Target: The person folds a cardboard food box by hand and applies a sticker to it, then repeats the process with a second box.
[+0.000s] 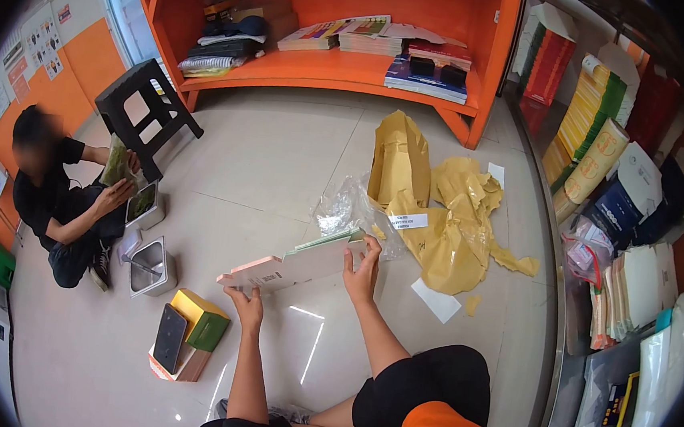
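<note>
Above the floor in front of me, my left hand [246, 309] and my right hand [362, 270] grip a stack of flat printed cartons [297, 268], one at each end. Its face is pale with small print, and pink and green edges show along the top. The fingers behind it are partly hidden. To the left of my left hand, a dark phone [171, 336] leans on a yellow and green box [203, 319], with a pink-edged stack [185, 366] beneath. Beyond my right hand lie clear plastic wrap [350, 208] and torn brown paper [455, 250].
At left a person [54, 199] sits on the floor holding a bag of green leafy stuff [117, 162] by two metal containers [153, 267]. A black stool [145, 110] stands behind. An orange shelf [321, 69] is at the back; packed racks [547, 310] line the right.
</note>
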A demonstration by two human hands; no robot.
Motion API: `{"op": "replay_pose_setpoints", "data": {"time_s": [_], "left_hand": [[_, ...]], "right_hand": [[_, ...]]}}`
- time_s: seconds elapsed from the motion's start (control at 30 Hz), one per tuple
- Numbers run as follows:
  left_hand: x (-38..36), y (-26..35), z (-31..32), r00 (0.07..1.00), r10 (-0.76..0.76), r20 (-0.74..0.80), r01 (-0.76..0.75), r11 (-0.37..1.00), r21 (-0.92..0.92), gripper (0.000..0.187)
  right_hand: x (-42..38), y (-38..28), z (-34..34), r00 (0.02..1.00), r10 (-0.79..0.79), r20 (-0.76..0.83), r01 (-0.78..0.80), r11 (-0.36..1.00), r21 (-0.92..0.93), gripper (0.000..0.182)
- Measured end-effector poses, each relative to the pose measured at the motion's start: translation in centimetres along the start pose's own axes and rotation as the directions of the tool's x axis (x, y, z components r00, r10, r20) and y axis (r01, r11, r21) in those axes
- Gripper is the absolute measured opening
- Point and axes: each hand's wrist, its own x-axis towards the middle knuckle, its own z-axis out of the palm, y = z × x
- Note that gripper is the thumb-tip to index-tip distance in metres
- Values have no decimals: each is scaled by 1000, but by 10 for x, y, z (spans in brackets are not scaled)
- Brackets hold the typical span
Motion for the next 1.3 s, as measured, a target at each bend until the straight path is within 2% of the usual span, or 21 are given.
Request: {"op": "replay_pose_setpoints", "data": {"time_s": [0.37,0.53,0.77,1.3], "left_hand": [[0,-2,1,1000,-5,-8,5,1000,-7,54],[2,-10,2,999,31,-26,-30,999,13,54],[1,-6,1,1000,-4,-6,4,1000,2,57],[-1,1,1,1000,-3,-5,3,1000,-10,55]], "right_hand": [[3,-6,-1,995,-95,0,95,995,-36,55],[2,-9,-2,997,-74,8,74,996,-40,56],[2,-9,-2,999,-40,13,40,999,-11,57],[0,-3,1,996,-87,-6,87,996,-33,55]]}}
